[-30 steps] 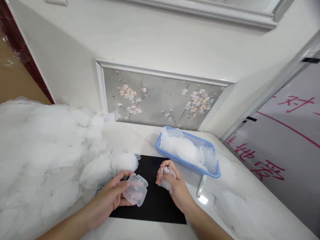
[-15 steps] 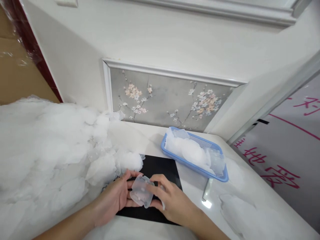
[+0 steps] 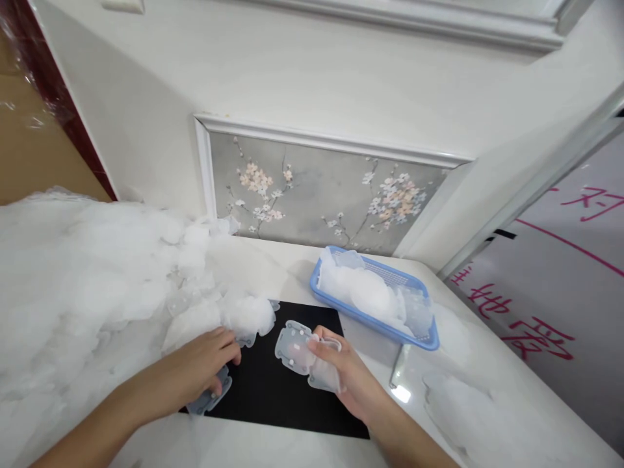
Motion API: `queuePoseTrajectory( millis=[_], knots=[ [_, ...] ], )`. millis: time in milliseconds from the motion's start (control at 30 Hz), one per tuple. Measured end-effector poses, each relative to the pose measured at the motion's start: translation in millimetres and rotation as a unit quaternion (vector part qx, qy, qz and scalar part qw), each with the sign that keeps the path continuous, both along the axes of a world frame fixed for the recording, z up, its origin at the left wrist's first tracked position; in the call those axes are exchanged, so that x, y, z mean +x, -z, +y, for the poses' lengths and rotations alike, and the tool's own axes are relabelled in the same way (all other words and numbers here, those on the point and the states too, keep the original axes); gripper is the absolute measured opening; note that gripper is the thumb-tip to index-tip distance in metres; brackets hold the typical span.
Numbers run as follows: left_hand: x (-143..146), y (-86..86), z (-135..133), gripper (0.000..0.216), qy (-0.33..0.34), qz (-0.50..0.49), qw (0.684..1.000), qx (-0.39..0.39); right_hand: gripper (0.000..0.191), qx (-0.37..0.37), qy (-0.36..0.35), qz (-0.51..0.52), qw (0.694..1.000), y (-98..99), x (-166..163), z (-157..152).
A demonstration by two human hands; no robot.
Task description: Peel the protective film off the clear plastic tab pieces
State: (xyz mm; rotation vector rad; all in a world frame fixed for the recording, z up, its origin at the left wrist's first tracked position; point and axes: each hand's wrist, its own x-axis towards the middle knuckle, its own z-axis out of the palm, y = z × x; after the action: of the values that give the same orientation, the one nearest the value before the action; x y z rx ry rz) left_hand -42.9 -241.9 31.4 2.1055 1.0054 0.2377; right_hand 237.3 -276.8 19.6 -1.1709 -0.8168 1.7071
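Blue mesh plastic basket, centre right, holds whitish translucent pieces; lower centre, I have the right hand clamped on notched translucent plastic plates; lower left, left hand touches another, fingers apart.

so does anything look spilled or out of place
Mostly just untidy: the heap of translucent pieces sprawls loosely, some lapping onto the left part of the black mat, and the blue basket sits askew to it. Nothing looks clearly damaged.
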Motion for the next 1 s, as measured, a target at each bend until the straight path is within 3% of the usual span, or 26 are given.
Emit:
queuePoseTrajectory(
  millis=[167,300,400,500,600,733,833,900,1000],
  knots=[
    [2,-2.9,-5,0.016,0.011,0.02,0.999,0.022,0.043,-0.027,-0.011,0.07,0.997,-0.5,0,0],
    [10,-10.4,-11,0.009,-0.07,-0.014,0.994,-0.079,0.036,-0.032,-0.028,0.109,0.993,-3.5,-1,0],
    [21,-6.2,-13,0.023,-0.095,-0.083,0.976,-0.179,0.035,-0.058,-0.023,0.164,0.985,-1.9,-1,-1],
    [34,5.6,-17,0.032,-0.135,-0.179,0.933,-0.282,0.035,-0.076,-0.014,0.211,0.974,1.8,1,0],
    [45,15.2,-21,0.036,-0.179,-0.257,0.876,-0.367,0.033,-0.056,0.006,0.182,0.982,3.5,2,1],
    [50,17.3,-24,0.046,-0.214,-0.337,0.792,-0.462,0.036,0.089,0.026,0.003,0.996,2.9,3,1],
    [50,15.5,-22,0.049,-0.219,-0.374,0.753,-0.495,0.025,0.233,-0.007,-0.222,0.947,3.1,3,-2],
    [49,14.7,-21,0.049,-0.217,-0.387,0.741,-0.505,0.023,0.332,-0.065,-0.325,0.883,4.2,3,-6],
    [49,13.3,-21,0.05,-0.215,-0.401,0.733,-0.506,0.039,0.462,-0.149,-0.418,0.768,7.8,0,-10]
  ],
)
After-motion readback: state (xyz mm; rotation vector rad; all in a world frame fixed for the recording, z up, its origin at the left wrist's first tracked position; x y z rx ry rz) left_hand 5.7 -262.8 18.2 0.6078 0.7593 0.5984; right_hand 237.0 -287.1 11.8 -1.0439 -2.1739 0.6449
